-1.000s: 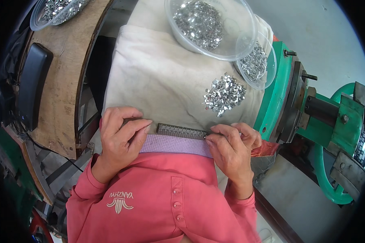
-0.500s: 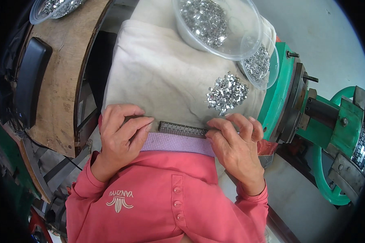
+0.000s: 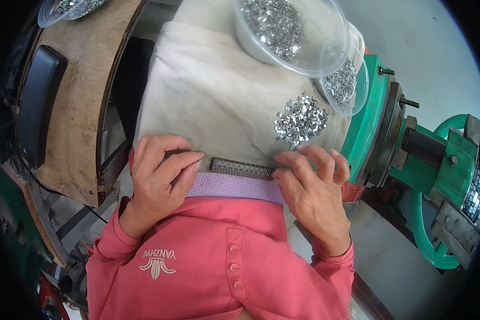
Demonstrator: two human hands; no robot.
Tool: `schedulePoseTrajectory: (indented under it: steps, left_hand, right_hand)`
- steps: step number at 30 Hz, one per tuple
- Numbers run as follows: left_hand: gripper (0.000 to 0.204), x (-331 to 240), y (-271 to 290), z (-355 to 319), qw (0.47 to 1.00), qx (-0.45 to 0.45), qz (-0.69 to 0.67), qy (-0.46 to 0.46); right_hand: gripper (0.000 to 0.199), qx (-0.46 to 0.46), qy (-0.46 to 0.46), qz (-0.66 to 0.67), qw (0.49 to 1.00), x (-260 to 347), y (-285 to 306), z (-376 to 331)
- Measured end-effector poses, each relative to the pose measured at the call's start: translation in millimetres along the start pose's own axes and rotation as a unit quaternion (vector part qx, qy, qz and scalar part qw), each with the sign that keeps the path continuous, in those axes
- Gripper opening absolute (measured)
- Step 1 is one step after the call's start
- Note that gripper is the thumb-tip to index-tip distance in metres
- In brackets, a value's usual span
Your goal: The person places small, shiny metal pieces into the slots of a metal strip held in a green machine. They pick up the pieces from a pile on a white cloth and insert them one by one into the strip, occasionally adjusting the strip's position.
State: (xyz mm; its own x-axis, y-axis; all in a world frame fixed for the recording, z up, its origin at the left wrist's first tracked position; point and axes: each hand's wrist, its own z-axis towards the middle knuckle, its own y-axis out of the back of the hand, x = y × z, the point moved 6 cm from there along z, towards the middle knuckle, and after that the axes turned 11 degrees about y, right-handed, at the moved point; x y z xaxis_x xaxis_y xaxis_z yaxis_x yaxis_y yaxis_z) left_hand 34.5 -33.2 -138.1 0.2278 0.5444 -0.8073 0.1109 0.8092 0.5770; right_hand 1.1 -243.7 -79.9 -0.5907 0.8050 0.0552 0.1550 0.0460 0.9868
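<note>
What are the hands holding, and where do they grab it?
Both hold a dark metal strip: the left hand on its left end, the right hand on its right end.

A small factory workshop, judging by the green cast-iron machine point(image 3: 410, 154) with its handwheel beside the work surface. Clear plastic bowls point(image 3: 298, 32) heaped with tiny shiny metal parts, a loose pile of them point(image 3: 300, 120) on a worn cloth point(image 3: 213, 90), and a rough wooden bench point(image 3: 85, 101) alongside.
</note>
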Motion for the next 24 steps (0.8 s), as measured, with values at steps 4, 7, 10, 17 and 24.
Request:
schedulePoseTrajectory:
  steps: [4, 7, 10, 17, 24]
  left_hand:
    - [0.022, 0.0, 0.0, -0.5, 1.0, 0.0, -0.002, -0.002]
    - [0.022, -0.2, -0.2, -0.5, 1.0, -0.002, -0.004, -0.004]
    - [0.021, 0.6, 0.4, -0.2, 1.0, -0.002, -0.004, -0.004]
    - [0.021, -0.3, -0.2, -0.1, 1.0, 0.001, -0.002, -0.004]
    - [0.019, 0.3, -0.6, -1.2, 1.0, 0.022, -0.007, 0.007]
  right_hand:
    - [0.008, 0.006, 0.0, 0.001, 1.0, 0.7, -0.6, 1.4]
    - [0.007, -0.004, 0.0, -0.008, 1.0, 0.7, -0.6, 0.4]
    - [0.007, -0.007, -0.002, 0.002, 1.0, 1.4, -0.5, 0.4]
    - [0.006, -0.021, 0.008, -0.021, 1.0, 2.2, 1.4, 2.9]
    - [0.006, -0.027, 0.001, -0.017, 0.999, 1.1, 0.3, 2.5]
